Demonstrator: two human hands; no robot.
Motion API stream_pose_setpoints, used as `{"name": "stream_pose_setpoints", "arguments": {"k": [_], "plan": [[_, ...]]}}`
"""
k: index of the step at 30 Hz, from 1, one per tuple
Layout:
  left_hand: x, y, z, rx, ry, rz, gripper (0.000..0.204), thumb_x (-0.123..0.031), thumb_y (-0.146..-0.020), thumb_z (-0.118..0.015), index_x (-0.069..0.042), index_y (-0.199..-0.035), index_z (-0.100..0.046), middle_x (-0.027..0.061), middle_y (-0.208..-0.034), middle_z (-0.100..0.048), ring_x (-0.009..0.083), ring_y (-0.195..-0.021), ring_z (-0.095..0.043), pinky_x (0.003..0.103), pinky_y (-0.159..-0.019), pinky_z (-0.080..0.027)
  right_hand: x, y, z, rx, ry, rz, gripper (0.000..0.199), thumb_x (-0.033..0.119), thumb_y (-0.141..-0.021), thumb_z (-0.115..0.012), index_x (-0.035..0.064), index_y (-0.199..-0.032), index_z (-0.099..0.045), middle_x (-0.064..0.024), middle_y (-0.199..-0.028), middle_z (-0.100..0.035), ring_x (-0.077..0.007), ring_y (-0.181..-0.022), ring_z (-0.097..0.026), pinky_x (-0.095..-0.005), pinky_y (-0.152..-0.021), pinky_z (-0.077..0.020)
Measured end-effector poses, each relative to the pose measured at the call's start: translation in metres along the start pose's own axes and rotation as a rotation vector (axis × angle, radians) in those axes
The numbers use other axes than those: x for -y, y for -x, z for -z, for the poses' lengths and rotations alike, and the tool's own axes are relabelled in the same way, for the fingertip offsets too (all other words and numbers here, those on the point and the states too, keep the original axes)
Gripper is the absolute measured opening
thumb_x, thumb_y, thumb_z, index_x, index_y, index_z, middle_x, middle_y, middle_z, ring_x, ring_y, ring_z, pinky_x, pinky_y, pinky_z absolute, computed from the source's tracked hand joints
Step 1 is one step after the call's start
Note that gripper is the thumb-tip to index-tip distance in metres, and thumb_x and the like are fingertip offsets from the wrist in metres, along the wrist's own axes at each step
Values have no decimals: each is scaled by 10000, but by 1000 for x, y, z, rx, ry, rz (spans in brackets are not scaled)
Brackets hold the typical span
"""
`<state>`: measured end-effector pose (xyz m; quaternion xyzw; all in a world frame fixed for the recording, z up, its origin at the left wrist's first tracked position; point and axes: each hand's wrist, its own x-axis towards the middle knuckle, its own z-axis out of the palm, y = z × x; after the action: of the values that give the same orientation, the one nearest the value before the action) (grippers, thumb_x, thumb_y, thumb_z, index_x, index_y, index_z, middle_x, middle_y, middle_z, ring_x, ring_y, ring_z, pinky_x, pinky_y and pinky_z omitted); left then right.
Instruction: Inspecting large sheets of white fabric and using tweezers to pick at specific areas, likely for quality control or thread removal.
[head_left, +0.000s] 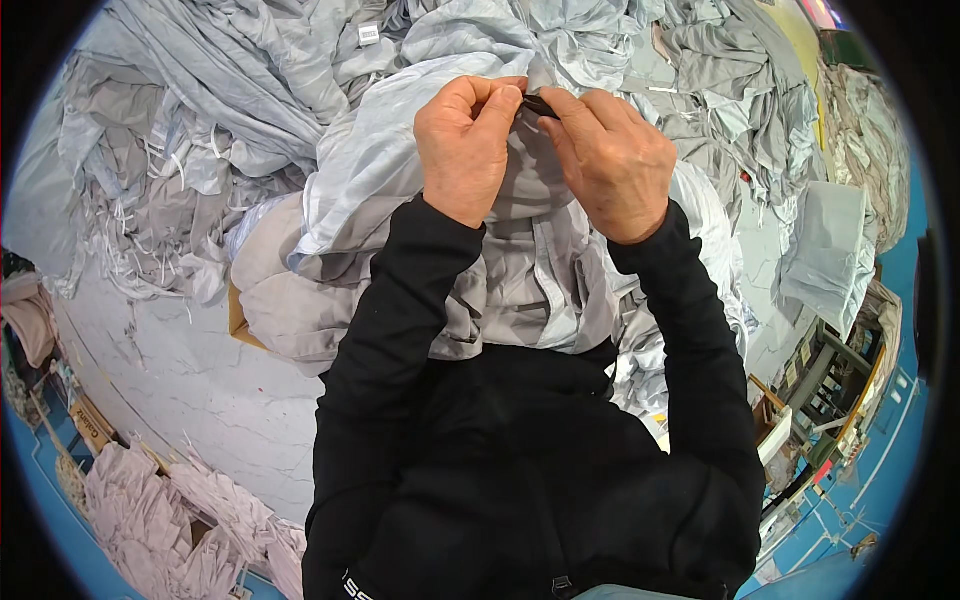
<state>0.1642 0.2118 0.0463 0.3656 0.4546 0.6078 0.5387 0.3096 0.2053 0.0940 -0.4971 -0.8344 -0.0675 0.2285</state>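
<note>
A pale blue and grey cloth (375,150) lies in loose folds across my lap and the surface in front of me. The thumb and fingers of my left hand (460,145) are pinched together on its edge. Close beside them, my right hand (620,160) is closed around a small black tool (538,106) that looks like thread snips. Its tip points toward my left fingertips, and most of it is hidden in my grip. Whether the tip touches the cloth, I cannot tell.
Heaps of grey-blue cloth (200,70) with white ties spread over the marbled surface (190,370). A folded pale piece (828,245) lies at the right. Pinkish cloth (140,510) is piled at the lower left. A cardboard box edge (240,318) shows beneath the lap cloth.
</note>
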Motion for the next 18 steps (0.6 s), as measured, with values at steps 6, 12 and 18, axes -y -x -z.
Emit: {"name": "stream_pose_setpoints", "arguments": {"k": [6, 12, 18], "plan": [[1, 2, -1, 26, -18, 11, 131, -70, -919, -641, 54, -923, -681, 43, -881, -711, 33, -702, -526, 205, -611, -440, 2, -3, 9, 80, 86, 22, 230, 158, -799, -737, 138, -1018, -669, -10, -772, -578, -195, -706, -614, -315, -571, -477], [-1, 2, -1, 45, 4, 50, 116, -57, -916, -638, 54, -905, -674, 47, -878, -711, 25, -659, -506, 200, -558, -417, 2, -6, 16, 153, 166, 61, 186, 170, -808, -722, 142, -979, -655, -7, -768, -567, -187, -701, -613, -320, -555, -466], [-6, 3, -1, 63, -6, 115, 111, -41, -915, -634, 64, -884, -654, 57, -900, -711, 21, -623, -491, 192, -533, -402, 3, -9, 16, 162, 169, 81, 189, 176, -800, -727, 148, -974, -657, -1, -750, -559, -181, -684, -609, -320, -548, -461]]}}
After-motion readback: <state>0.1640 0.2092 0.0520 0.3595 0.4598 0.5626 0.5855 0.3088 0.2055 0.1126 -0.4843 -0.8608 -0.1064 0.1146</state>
